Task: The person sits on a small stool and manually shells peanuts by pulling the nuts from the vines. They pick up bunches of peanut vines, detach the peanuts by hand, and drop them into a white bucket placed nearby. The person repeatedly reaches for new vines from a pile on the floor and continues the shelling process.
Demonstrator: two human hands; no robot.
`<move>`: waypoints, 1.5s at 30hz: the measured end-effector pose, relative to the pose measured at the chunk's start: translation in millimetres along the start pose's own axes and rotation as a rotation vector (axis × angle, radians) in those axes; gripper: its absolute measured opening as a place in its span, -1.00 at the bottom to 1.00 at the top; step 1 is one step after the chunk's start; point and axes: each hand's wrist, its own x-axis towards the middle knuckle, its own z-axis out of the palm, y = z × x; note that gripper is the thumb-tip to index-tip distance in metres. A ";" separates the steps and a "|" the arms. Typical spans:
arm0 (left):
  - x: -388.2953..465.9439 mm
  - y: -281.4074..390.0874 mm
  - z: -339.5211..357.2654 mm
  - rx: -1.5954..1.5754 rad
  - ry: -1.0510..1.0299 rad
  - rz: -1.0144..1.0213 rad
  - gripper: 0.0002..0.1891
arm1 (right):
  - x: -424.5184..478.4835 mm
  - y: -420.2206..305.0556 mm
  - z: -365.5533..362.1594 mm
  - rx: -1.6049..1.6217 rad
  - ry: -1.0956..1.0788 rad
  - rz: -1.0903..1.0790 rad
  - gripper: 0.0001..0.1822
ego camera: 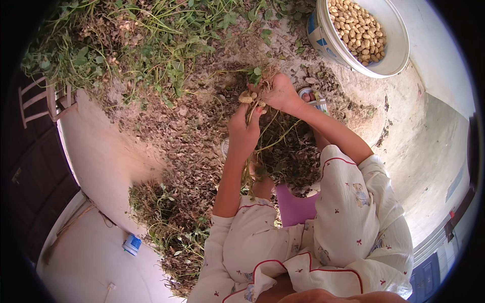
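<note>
Between my two hands is a peanut plant, its stems trailing down toward my lap. My left hand (244,132) has its fingers closed around the stems, just below a cluster of peanut pods (248,98). My right hand (280,94) grips the root end (268,75) beside those pods; its fingertips are partly hidden by roots and leaves. A white bucket (396,41), lying within reach at the upper right, holds many picked peanuts (358,34).
Uprooted peanut plants (163,45) are heaped at the upper left, and another pile (182,235) lies at the lower left. Dry leaves (189,140) cover the ground. A wooden chair (38,100) stands at the far left. A purple seat (295,206) shows between my legs.
</note>
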 end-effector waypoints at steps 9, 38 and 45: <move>3.4 2.7 14.0 0.031 -0.017 -0.016 -0.68 | -0.9 15.2 -12.3 0.373 -0.094 0.469 -0.84; -6.3 9.5 5.4 -0.138 -0.062 -0.178 -0.71 | 9.3 0.8 -36.8 0.331 0.102 0.589 -0.63; -13.0 6.4 -25.3 -0.674 -0.204 -0.259 -0.70 | -15.0 17.3 -42.4 0.503 -0.363 0.610 -0.53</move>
